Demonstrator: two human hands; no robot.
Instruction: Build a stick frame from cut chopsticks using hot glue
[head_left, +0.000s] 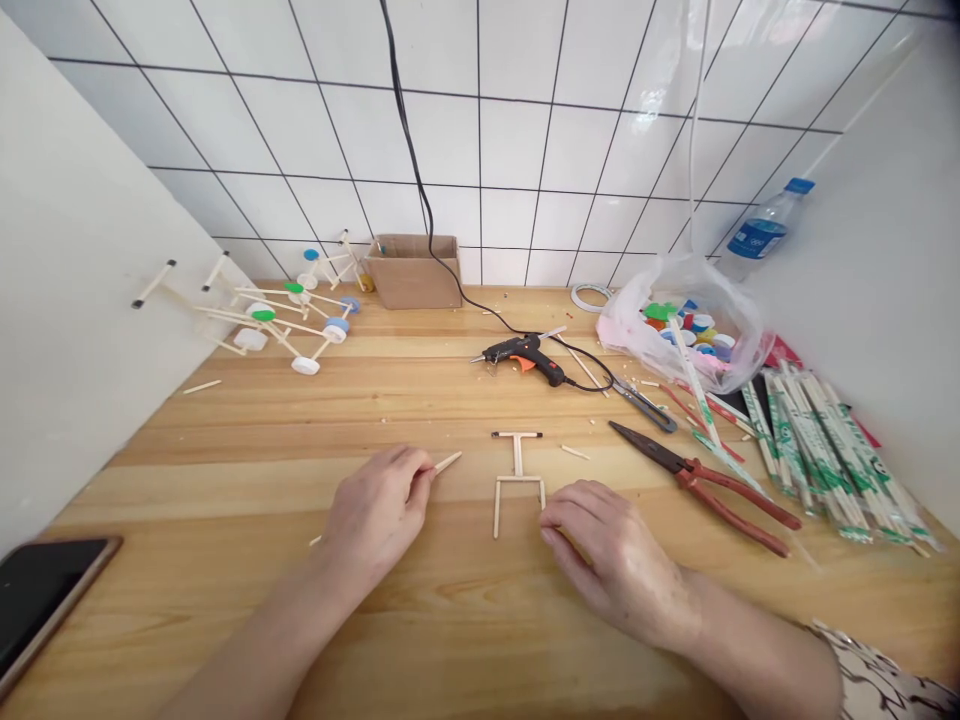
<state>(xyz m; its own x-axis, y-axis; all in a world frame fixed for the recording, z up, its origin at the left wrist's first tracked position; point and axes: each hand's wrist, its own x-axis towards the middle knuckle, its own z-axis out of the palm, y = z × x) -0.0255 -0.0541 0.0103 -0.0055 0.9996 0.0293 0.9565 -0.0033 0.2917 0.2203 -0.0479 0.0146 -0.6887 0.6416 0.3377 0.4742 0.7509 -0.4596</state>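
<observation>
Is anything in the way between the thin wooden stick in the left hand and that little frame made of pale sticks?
Nothing visible is. Only the light-brown wooden tabletop shows between the thin pale wooden stick in the left hand and the small frame of pale wooden sticks.

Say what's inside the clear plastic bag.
The plastic bag shows bottle caps, green, blue, white and yellow among them. Whatever lies beneath the top ones is covered; can't tell.
</observation>
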